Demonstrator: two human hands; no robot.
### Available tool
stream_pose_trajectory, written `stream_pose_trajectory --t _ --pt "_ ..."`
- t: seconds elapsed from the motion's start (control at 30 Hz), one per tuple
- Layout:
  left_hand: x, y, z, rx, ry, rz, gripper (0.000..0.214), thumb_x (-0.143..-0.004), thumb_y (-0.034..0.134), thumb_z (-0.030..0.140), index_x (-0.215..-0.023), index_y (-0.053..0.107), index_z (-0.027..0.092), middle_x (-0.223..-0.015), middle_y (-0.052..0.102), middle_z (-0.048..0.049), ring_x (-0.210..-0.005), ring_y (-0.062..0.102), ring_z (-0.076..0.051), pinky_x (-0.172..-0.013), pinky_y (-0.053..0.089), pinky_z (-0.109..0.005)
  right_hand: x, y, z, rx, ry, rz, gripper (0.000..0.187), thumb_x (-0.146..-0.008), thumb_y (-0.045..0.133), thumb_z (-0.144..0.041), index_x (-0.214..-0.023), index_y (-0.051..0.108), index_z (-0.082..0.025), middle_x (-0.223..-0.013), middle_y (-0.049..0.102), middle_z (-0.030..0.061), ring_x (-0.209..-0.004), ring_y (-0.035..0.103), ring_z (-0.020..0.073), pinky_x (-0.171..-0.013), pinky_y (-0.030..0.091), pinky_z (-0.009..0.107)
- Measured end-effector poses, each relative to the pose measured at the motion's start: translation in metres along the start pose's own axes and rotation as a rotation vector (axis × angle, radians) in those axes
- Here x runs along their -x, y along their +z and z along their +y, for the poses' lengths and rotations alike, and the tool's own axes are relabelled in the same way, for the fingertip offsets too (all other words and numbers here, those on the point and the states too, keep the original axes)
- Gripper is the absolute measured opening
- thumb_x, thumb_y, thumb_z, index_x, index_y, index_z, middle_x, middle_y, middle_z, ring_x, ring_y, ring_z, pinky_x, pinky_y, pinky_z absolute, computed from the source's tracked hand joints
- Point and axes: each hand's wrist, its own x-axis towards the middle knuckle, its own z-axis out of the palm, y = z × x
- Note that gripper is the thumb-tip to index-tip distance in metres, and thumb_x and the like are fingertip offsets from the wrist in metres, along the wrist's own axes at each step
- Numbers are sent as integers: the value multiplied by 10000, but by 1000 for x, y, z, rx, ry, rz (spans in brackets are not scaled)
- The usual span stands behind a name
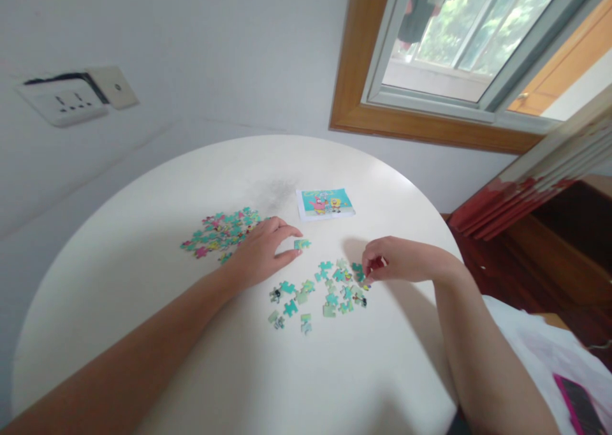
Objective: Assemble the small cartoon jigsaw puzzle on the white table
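Note:
Thumb and forefinger of my left hand (pixel 265 247) sit at opposite edges of a joined bit of green-and-yellow jigsaw puzzle pieces (pixel 301 244) lying on the white table. Behind that hand spreads a pile of mixed puzzle pieces (pixel 217 231), partly covered by it. My right hand (pixel 385 259) is closed in a pinch at the right edge of a looser group of teal and pale green puzzle pieces (pixel 331 299). A small puzzle piece with yellow and purple (pixel 366 287) shows at its fingertips.
A cartoon picture card (pixel 326 204) lies flat beyond my hands. The round white table (pixel 143 333) meets a wall with a socket (pixel 64 100) on the left. A wood-framed window (pixel 356 119) is at the back right, and a pink-edged phone (pixel 581 403) rests on white cloth, lower right.

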Motion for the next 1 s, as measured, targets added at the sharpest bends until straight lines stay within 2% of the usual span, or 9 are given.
stream_pose_trajectory --t 0.2,0.33,0.5,0.77,1.0 --pt "-1 -1 0 -1 10 1 276 -864 570 383 -1090 617 231 -1054 561 -59 -1018 548 -238 -923 423 -375 -2 2 -7 11 -16 19 180 -759 634 -222 -900 744 -204 -819 690 24 -710 590 143 -668 417 248" --pt "-1 0 0 7 9 12 265 -860 570 383 -1077 620 238 -1047 566 -56 -1028 545 -242 -934 419 -378 -5 6 -15 -8 -97 -55 221 -750 614 -182 -929 736 -224 -820 682 5 -709 586 131 -658 418 231" --pt "-1 -1 2 5 7 7 268 -859 572 384 -1081 619 240 -1048 564 -54 -1010 544 -236 -922 420 -372 -8 12 -14 8 -86 -79 188 -726 655 -214 -902 722 -212 -812 675 4 -701 588 132 -641 414 229" --pt "-1 0 2 -2 8 9 270 -866 575 387 -1089 615 239 -1064 558 -56 -1027 541 -238 -925 415 -370 -5 9 -11 52 -54 -24 186 -736 611 -185 -896 706 -198 -812 668 13 -692 578 132 -624 401 235" --pt "0 0 2 -21 9 1 275 -872 569 386 -1103 611 241 -1064 553 -59 -1031 536 -241 -919 423 -369 -6 9 -14 32 -63 56 201 -763 554 -147 -890 701 -203 -846 691 20 -712 590 136 -669 417 245"
